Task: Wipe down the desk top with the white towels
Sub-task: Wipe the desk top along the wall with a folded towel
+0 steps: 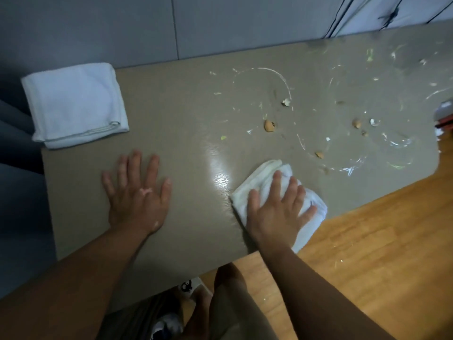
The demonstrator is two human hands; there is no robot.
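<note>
On desk top (186, 133), right hand (277, 212) presses towel (259, 182); left hand (137, 195) flat.

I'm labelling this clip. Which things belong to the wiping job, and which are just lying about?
Job: towel pressed under the right hand, spare folded towel, desk top, crumbs, white smears.
Lying about: red-and-white thing at the desk's right edge, black cables behind.
</note>
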